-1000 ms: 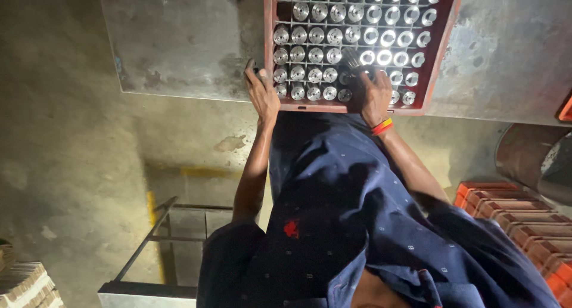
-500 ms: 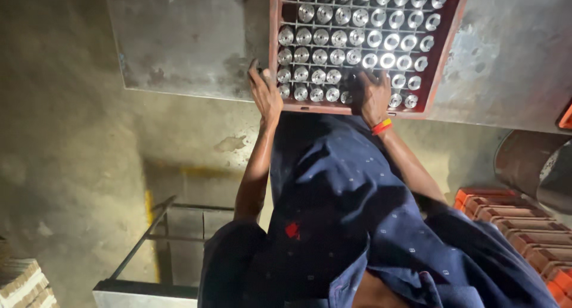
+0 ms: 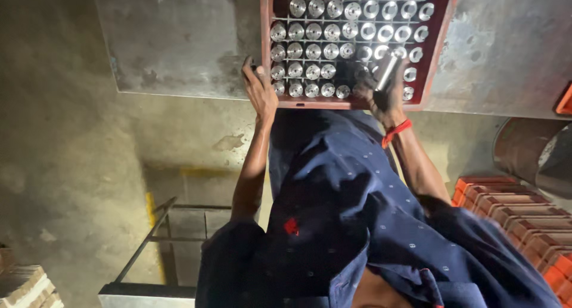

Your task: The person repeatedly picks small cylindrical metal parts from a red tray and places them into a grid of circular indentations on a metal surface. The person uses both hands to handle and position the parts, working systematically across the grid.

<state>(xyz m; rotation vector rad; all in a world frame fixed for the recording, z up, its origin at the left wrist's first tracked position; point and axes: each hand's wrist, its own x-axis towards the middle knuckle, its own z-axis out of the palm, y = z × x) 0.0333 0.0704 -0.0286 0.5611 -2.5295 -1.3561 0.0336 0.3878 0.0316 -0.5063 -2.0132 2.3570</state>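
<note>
The right hand (image 3: 384, 90) is closed around a shiny metal cylinder (image 3: 386, 70), pinching it near its lower end so that the piece stands tilted above the red tray (image 3: 444, 42), just over the near right corner of the grid; held this way, the free end points up and away from the palm and leaves the piece clear of the rows below. Ahead of that hand and to its left, the tray is packed with matching round metal parts (image 3: 322, 31) standing on end in wire-divided cells, each in its own square, which keeps them upright and apart from one another. A few cells right beneath the right hand look dark, though shadow makes it hard to tell whether they are vacant. The left hand (image 3: 260, 87) lies against the tray's near left corner, fingers curled over the rim and thumb alongside, apparently steadying the tray. The tray sits on a grey metal counter (image 3: 179, 39), which reaches well out to either side of both hands. A red band (image 3: 396, 132) circles the right wrist. Behind the right arm, a stack of orange crates (image 3: 524, 224) stands well apart from the tray.
</note>
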